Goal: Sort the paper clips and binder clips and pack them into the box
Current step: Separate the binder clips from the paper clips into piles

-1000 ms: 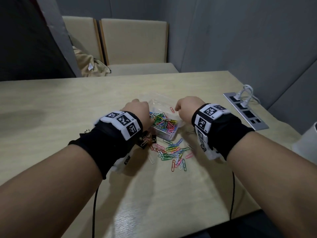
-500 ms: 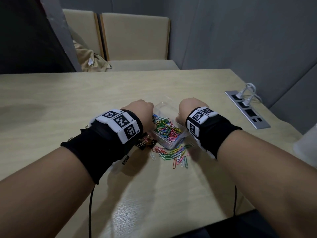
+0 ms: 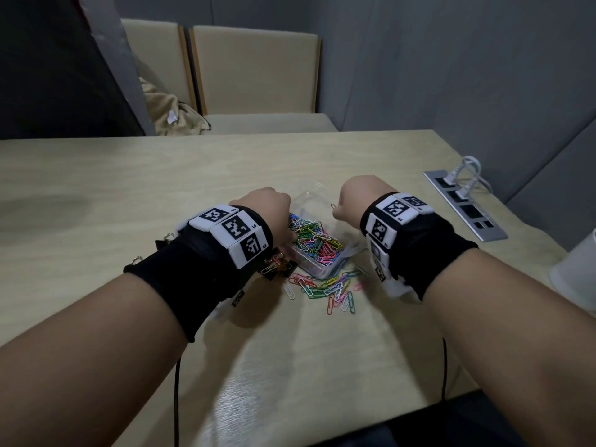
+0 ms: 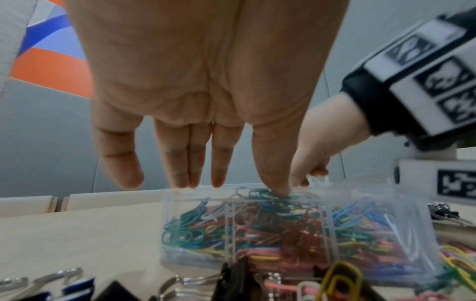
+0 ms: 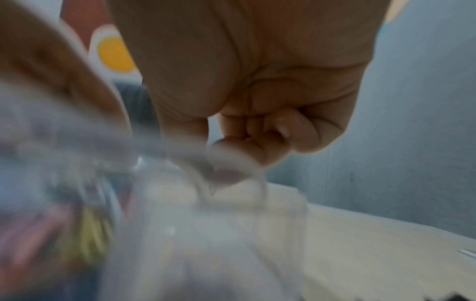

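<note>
A clear plastic box (image 3: 335, 269) heaped with coloured paper clips (image 3: 314, 241) stands between my hands. My left hand (image 3: 267, 208) is at its left side; in the left wrist view its fingers (image 4: 180, 158) point straight down and the thumb tip (image 4: 279, 190) touches the clips in the box (image 4: 401, 220). My right hand (image 3: 358, 195) is curled at the far right rim and pinches the box's clear lid (image 5: 231, 160); that view is blurred. Loose paper clips (image 3: 325, 287) lie in front of the box. Black and blue binder clips (image 4: 231, 279) lie under my left wrist.
A power strip (image 3: 464, 204) with white plugs is set into the table at the right. A white container (image 3: 577, 275) stands at the right edge. Chairs (image 3: 254, 72) stand beyond the far edge. Cables hang off the near edge.
The box has come nearer to the loose clips. My right hand has moved left and up to the box's far rim. My left hand stays at the box's left side.
</note>
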`<action>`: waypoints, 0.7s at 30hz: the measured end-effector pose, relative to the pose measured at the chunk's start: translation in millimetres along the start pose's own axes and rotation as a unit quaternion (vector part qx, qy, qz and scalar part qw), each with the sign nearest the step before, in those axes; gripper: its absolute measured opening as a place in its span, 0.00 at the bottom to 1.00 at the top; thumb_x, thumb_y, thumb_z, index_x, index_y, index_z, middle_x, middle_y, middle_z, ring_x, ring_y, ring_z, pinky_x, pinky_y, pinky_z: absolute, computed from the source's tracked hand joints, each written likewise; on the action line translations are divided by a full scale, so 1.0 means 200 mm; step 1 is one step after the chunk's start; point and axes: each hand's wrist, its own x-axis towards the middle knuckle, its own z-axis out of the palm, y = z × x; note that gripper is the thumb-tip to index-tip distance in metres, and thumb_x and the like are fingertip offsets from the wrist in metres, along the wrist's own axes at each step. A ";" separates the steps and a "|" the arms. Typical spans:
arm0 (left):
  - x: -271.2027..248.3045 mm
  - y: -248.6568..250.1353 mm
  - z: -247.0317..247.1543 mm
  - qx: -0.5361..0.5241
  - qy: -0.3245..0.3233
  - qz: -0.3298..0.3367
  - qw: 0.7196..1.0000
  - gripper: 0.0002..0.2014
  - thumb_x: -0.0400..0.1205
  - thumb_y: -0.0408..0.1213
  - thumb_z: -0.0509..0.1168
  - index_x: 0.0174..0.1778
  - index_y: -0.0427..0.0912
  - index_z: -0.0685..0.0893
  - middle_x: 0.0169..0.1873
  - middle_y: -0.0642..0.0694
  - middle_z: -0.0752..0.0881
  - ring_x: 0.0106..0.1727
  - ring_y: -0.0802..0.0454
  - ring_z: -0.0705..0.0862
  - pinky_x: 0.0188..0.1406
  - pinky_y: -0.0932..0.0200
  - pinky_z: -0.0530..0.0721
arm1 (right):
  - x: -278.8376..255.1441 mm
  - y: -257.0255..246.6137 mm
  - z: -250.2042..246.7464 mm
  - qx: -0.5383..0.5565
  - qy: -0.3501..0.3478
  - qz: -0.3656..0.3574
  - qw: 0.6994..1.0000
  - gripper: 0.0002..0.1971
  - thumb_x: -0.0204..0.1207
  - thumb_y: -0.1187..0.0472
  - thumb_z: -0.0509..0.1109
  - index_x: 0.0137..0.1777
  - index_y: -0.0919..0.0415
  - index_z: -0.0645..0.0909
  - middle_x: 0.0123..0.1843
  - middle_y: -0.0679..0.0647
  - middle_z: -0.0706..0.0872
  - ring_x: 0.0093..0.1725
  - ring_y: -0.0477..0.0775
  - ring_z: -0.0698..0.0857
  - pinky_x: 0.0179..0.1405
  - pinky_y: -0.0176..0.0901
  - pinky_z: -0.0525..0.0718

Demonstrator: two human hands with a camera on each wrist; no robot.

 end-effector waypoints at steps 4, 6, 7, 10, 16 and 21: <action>0.00 0.00 0.00 0.007 0.005 0.006 1.000 0.28 0.78 0.54 0.68 0.71 0.46 0.75 0.61 0.44 0.80 0.62 0.43 0.80 0.48 0.51 0.79 | -0.11 -0.03 -0.01 0.034 0.010 -0.046 0.998 0.13 0.77 0.52 0.66 0.45 0.58 0.89 0.44 0.53 0.90 0.44 0.56 0.86 0.40 0.41 0.79; -0.01 0.00 0.00 -0.002 0.007 0.011 1.000 0.25 0.80 0.53 0.67 0.71 0.50 0.75 0.62 0.45 0.80 0.62 0.43 0.80 0.49 0.51 0.79 | -0.18 -0.07 0.01 0.041 -0.008 -0.064 0.997 0.12 0.79 0.55 0.64 0.49 0.56 0.90 0.48 0.52 0.90 0.47 0.55 0.87 0.44 0.42 0.84; -0.01 -0.01 0.00 -0.009 0.007 0.014 1.000 0.23 0.81 0.51 0.66 0.71 0.51 0.75 0.63 0.44 0.80 0.63 0.43 0.80 0.52 0.51 0.79 | -0.21 -0.08 0.02 0.039 -0.007 -0.073 0.997 0.13 0.80 0.56 0.63 0.51 0.56 0.90 0.49 0.53 0.90 0.49 0.56 0.87 0.47 0.43 0.85; -0.03 -0.01 0.01 -0.036 0.011 0.023 0.999 0.20 0.83 0.47 0.63 0.72 0.50 0.76 0.65 0.43 0.80 0.64 0.44 0.80 0.56 0.55 0.77 | -0.33 -0.10 0.02 0.053 -0.029 -0.089 0.994 0.12 0.77 0.51 0.67 0.50 0.57 0.88 0.48 0.54 0.89 0.49 0.55 0.86 0.44 0.43 0.83; -0.13 -0.05 0.00 -0.056 0.067 0.016 0.996 0.11 0.77 0.40 0.68 0.55 0.51 0.83 0.57 0.45 0.80 0.58 0.42 0.81 0.58 0.47 0.83 | -0.41 -0.09 0.09 0.017 -0.038 -0.115 0.993 0.06 0.76 0.60 0.67 0.50 0.56 0.84 0.47 0.53 0.87 0.46 0.55 0.85 0.40 0.43 0.80; -0.20 0.00 0.04 0.005 -0.017 0.040 0.999 0.13 0.77 0.42 0.69 0.57 0.49 0.86 0.54 0.48 0.87 0.56 0.47 0.84 0.46 0.60 0.78 | -0.35 0.00 0.10 0.017 -0.002 -0.081 0.997 0.10 0.76 0.67 0.65 0.53 0.57 0.84 0.50 0.56 0.87 0.50 0.59 0.85 0.44 0.42 0.79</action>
